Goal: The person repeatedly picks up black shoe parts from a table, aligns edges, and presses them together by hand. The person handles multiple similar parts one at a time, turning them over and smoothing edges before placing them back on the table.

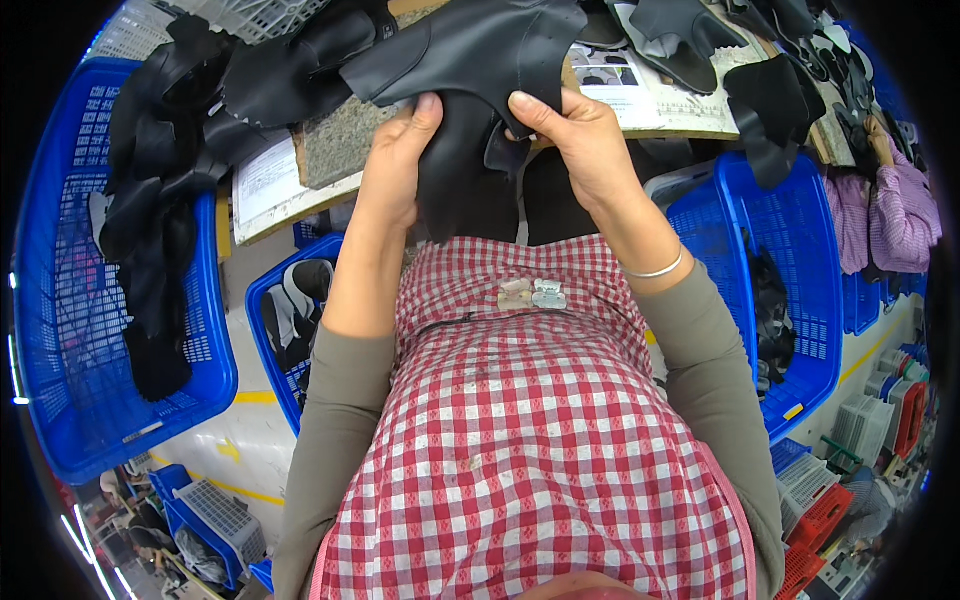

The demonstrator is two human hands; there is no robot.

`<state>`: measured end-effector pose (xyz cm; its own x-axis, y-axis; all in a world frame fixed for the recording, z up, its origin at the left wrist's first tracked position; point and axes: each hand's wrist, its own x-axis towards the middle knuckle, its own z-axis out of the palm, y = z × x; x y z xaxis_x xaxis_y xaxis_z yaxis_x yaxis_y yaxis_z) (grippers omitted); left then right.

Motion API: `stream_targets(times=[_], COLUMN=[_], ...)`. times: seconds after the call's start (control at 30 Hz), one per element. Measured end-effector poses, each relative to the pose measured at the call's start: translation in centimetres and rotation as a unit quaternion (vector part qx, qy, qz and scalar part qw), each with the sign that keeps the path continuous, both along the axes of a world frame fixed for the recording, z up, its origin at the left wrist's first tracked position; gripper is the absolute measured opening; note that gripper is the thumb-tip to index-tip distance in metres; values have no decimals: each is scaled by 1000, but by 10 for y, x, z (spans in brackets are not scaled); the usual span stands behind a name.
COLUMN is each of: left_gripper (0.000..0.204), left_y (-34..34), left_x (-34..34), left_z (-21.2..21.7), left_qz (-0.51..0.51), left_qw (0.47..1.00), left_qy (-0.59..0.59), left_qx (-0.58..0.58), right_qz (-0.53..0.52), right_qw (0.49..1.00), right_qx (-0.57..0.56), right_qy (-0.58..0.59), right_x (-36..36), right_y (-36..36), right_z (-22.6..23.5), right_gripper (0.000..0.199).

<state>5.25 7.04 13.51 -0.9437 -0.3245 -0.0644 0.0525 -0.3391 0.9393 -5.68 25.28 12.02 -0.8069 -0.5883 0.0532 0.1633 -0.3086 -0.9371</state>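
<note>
Between my two hands a black leather shoe upper (480, 55) is stretched out above the front edge of the workbench. My left hand (400, 155) pinches its lower left edge, thumb on top. My right hand (575, 135) grips the lower right edge the same way, the thumb pressed on the leather and the fingers mostly hidden beneath. Curved seams run across the piece, and part of it hangs down below my hands. More black leather pieces (290, 65) lie on the bench just left of the held one.
A blue basket (60, 250) at the left has a long chain of black pieces draped over it. Smaller blue baskets stand below the bench at left (262, 330) and right (735, 250). Printed sheets (270, 190) lie on the bench. A co-worker in a pink checked sleeve (905, 215) is at far right.
</note>
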Motion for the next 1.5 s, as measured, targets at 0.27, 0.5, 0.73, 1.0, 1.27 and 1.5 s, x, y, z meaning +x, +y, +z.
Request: stream_targets(times=[0.27, 0.5, 0.73, 1.0, 1.27, 1.5], left_gripper=[28, 74, 67, 34, 22, 15], left_y=[-87, -45, 15, 30, 37, 42], left_x=[76, 88, 89, 68, 50, 53], left_z=[-11, -99, -97, -63, -50, -63], left_qz=[-139, -208, -263, -184, -253, -183], left_qw=[869, 943, 905, 837, 918, 935], left_qy=[-305, -259, -157, -199, -103, -149], left_qx=[-363, 15, 295, -476, -288, -267], right_qz=[97, 172, 187, 143, 112, 147], right_qw=[727, 435, 511, 584, 656, 943], right_qx=[280, 242, 200, 269, 317, 283], right_qy=[619, 850, 814, 753, 676, -97], right_x=[-3, 34, 38, 41, 56, 51], right_y=[59, 62, 65, 72, 64, 84], right_z=[95, 17, 5, -22, -22, -42], right_gripper=[19, 10, 14, 6, 11, 21])
